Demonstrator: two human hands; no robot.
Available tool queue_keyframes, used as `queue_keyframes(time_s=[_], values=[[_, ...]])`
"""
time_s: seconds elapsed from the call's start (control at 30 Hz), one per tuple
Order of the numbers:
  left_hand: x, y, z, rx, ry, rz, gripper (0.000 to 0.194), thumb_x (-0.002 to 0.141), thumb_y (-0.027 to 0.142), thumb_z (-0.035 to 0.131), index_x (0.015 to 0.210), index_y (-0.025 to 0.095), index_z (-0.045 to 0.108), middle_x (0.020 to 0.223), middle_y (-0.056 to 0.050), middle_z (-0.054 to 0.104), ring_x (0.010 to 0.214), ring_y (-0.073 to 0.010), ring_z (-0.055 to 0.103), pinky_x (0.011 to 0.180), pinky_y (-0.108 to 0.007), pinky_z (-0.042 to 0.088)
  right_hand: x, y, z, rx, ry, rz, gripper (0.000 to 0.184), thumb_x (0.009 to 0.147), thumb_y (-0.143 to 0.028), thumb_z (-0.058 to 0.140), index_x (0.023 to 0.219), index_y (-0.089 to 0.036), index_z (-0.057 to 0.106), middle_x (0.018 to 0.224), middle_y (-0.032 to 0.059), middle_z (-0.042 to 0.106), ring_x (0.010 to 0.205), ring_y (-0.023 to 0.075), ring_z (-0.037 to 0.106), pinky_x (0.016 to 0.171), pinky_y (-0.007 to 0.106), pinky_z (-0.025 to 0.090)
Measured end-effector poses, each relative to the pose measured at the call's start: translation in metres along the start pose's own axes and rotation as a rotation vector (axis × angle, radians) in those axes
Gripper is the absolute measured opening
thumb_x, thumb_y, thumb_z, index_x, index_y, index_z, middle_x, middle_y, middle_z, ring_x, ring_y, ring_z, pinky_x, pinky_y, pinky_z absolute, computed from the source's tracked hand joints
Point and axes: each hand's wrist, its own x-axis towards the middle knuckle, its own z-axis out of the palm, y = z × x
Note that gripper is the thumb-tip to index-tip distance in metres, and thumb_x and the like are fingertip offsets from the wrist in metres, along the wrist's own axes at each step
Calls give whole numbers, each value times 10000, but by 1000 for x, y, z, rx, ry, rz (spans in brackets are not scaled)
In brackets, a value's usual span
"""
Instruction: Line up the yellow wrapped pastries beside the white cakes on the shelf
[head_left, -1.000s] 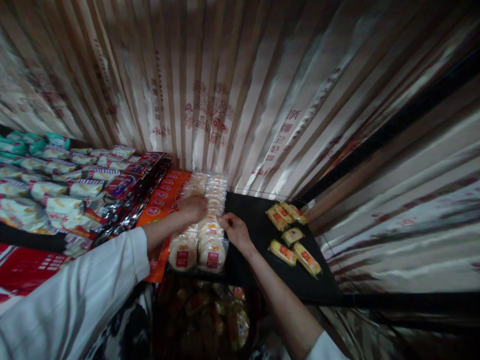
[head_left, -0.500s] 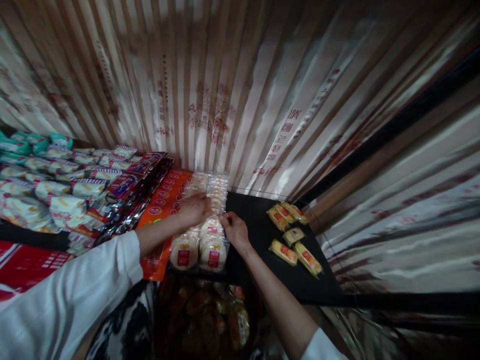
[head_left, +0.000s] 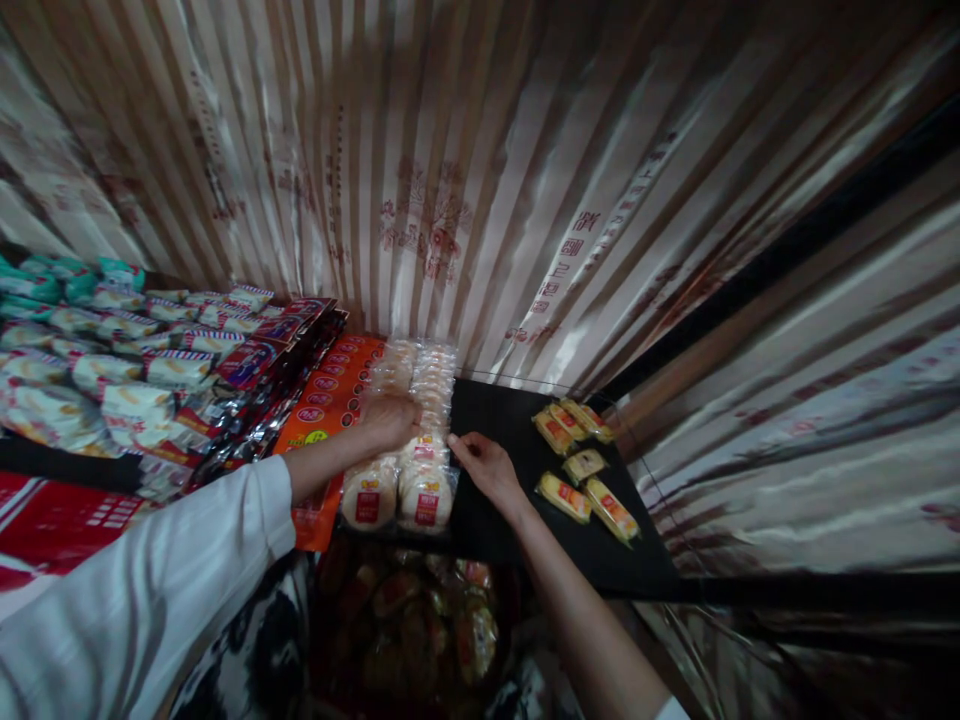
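Wrapped crackers (head_left: 427, 496) likely light, fragile; best pinched by edges. Left hand (head_left: 391, 421), right hand (head_left: 486, 464): grip can't be told.

Glossy clear plastic encloses the round crackers (head_left: 425, 500); the worktop (head_left: 487, 520) appears smooth and matt, the pleated curtain (head_left: 491, 130) satin-sheened, the sleeve (head_left: 195, 560) matt cloth.

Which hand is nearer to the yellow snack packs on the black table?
Right. The right hand is left of the yellow snack packs, beside the wrapped biscuits; the left hand is farther left, over the biscuits.
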Motion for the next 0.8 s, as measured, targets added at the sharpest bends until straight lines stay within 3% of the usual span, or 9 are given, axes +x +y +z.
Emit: queue_keyframes(time_s=[0.17, 0.37, 0.57, 0.8], values=[[1, -1, 3, 2, 3, -26, 217, 788, 279, 475, 856, 178, 655, 936, -77, 687, 856, -234, 636, 671, -296, 461, -6, 4, 2, 74, -74, -89, 290, 741, -481, 556, 687, -203, 617, 629, -16, 607, 584, 127, 529, 574, 236, 380], [-2, 1, 0, 29, 4, -23, 248, 796, 291, 464, 891, 170, 659, 953, -84, 689, 876, -230, 636, 682, -285, 456, -5, 1, 12, 91, -77, -33, 279, 698, -475, 599, 706, -196, 610, 631, -19, 588, 574, 126, 516, 567, 236, 364], [-4, 3, -4, 8, -23, -60, 245, 802, 307, 468, 895, 182, 657, 969, -81, 686, 886, -233, 640, 679, -287, 461, -4, 7, 19, 151, 10, -39, 248, 732, -450, 537, 661, -212, 539, 593, -38, 528, 566, 121, 472, 553, 226, 353], [-4, -3, 0, -59, 32, -34, 235, 825, 329, 461, 882, 193, 645, 983, -61, 669, 888, -209, 628, 701, -278, 461, -8, 5, 26, 145, 83, -39, 235, 746, -442, 511, 670, -221, 531, 615, -30, 547, 590, 132, 494, 584, 236, 388]])
